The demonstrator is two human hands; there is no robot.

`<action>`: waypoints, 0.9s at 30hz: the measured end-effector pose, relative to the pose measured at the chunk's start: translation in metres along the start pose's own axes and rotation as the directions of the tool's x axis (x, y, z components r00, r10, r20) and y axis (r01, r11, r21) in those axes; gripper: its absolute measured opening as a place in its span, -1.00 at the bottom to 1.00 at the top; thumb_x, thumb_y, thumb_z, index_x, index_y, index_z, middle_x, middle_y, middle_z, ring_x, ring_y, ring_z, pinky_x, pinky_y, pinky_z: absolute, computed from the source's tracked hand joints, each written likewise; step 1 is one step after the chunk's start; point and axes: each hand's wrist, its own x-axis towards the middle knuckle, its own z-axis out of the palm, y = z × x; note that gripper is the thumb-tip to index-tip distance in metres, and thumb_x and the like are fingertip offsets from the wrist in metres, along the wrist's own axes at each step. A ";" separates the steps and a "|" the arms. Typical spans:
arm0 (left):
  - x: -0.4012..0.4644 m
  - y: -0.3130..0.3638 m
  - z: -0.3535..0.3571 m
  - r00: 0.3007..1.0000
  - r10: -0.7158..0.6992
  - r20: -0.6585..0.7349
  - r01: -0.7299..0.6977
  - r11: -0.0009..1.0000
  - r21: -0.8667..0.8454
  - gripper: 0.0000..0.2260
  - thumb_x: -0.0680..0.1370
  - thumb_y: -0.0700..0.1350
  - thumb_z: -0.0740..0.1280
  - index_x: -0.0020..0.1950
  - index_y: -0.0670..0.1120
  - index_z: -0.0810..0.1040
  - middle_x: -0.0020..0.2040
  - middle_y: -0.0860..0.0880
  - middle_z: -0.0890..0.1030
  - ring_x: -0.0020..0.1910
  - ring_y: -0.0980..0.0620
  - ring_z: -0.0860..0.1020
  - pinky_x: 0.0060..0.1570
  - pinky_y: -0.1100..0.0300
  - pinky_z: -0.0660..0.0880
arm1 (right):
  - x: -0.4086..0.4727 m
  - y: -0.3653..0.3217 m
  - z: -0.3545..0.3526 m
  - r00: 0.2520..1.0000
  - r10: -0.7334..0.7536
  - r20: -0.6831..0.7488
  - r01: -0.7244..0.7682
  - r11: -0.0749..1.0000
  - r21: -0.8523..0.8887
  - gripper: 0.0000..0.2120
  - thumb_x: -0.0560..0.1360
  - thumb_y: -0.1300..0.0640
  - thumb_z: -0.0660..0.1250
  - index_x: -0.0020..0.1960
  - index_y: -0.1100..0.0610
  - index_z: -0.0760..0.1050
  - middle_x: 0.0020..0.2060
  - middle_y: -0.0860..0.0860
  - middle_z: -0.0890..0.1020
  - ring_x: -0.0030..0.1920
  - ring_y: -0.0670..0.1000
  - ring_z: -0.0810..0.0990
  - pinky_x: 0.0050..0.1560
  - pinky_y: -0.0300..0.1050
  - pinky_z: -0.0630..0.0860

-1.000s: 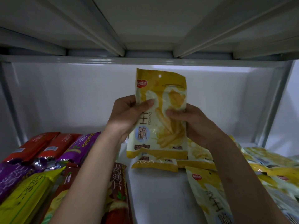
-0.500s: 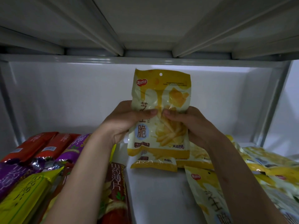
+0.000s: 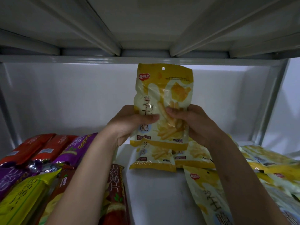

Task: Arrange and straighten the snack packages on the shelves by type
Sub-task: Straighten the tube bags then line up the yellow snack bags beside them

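- White metal shelf (image 3: 155,192): a bare strip runs down its middle between the rows of long red, purple and yellow foil packs (image 3: 48,153) on my left and the flat yellow pouches (image 3: 267,166) on my right.
- Yellow plastic cheese-stick pouch (image 3: 163,101): held upright above the shelf, top edge just below the upper shelf's lip.
- My left hand (image 3: 128,125) and right hand (image 3: 196,122): each pinches the pouch mid-height by one side edge.

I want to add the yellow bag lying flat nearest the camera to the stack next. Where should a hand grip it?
Judging by its pose, pinch the near yellow bag at its flat sealed top edge with the logo, coming from above. The right forearm covers its right side, and its far edge lies close to another yellow bag.
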 end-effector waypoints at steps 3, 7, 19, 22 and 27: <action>0.005 -0.003 -0.004 0.999 -0.005 -0.053 0.003 0.999 -0.043 -0.70 0.48 -0.27 0.53 0.20 -0.22 0.68 0.08 -0.17 0.75 0.13 -0.17 0.72 0.20 -0.08 0.62 | -0.002 0.000 -0.001 0.996 0.029 0.088 -0.021 0.996 -0.082 -0.53 0.37 0.10 0.56 0.24 0.23 0.65 0.11 0.14 0.75 0.15 0.17 0.74 0.28 0.20 0.61; 0.003 -0.003 -0.007 1.000 0.013 0.021 -0.012 0.997 -0.072 -0.59 0.43 -0.17 0.54 0.26 -0.22 0.66 0.13 -0.18 0.74 0.14 -0.17 0.72 0.21 -0.12 0.61 | -0.001 0.002 -0.002 0.998 0.041 0.045 -0.035 0.990 -0.137 -0.60 0.38 0.13 0.58 0.17 0.26 0.69 0.05 0.16 0.77 0.09 0.17 0.76 0.29 0.21 0.61; 0.007 -0.010 -0.007 1.000 -0.007 0.023 0.008 1.000 -0.019 -0.58 0.38 -0.21 0.55 0.23 -0.24 0.66 0.10 -0.22 0.74 0.10 -0.23 0.72 0.16 -0.17 0.64 | -0.005 -0.002 0.002 0.989 0.095 0.109 -0.082 0.989 -0.122 -0.55 0.36 0.07 0.57 0.22 0.17 0.65 0.06 0.09 0.77 0.08 0.10 0.77 0.06 0.00 0.71; 0.007 -0.010 -0.005 0.999 0.044 0.031 -0.044 0.999 0.021 -0.55 0.38 -0.17 0.57 0.26 -0.19 0.65 0.13 -0.17 0.74 0.13 -0.18 0.72 0.24 -0.16 0.61 | -0.003 0.001 -0.002 0.993 0.082 0.086 -0.067 0.984 -0.163 -0.60 0.39 0.17 0.58 0.21 0.21 0.67 0.06 0.12 0.77 0.09 0.13 0.76 0.17 0.10 0.67; 0.003 -0.010 -0.009 0.990 0.028 0.136 -0.038 0.997 0.072 -0.55 0.43 -0.29 0.54 0.32 -0.17 0.62 0.18 -0.15 0.73 0.19 -0.16 0.70 0.27 -0.12 0.59 | 0.001 0.005 -0.010 0.994 0.100 0.050 -0.091 0.982 -0.163 -0.58 0.35 0.19 0.59 0.20 0.23 0.68 0.08 0.14 0.76 0.13 0.15 0.75 0.30 0.23 0.60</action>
